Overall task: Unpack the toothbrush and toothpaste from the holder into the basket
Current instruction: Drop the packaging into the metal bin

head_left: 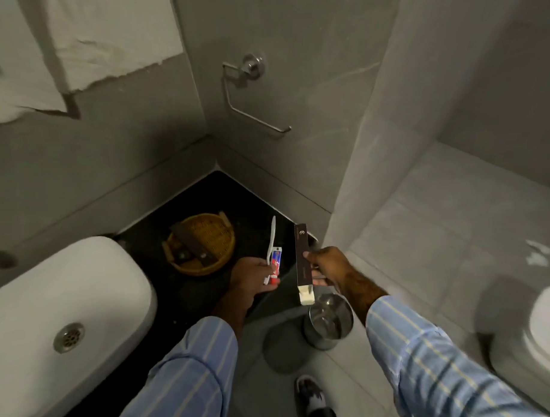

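Note:
My left hand [249,279] grips a white toothbrush [271,239] and a small red-and-blue toothpaste tube [275,264] together, both pointing up. My right hand [327,267] holds the dark brown box-shaped holder [302,254] upright, with a pale inner flap sticking out of its lower end. The yellow woven basket [220,232] sits on the dark counter to the left of and beyond my left hand. Two dark brown boxes lie in it.
A white sink [68,296] with a metal drain is at the left. A steel bin [329,320] stands on the floor below my right hand. A toilet [540,339] is at the right edge. A metal paper holder [251,93] hangs on the wall, towels at upper left.

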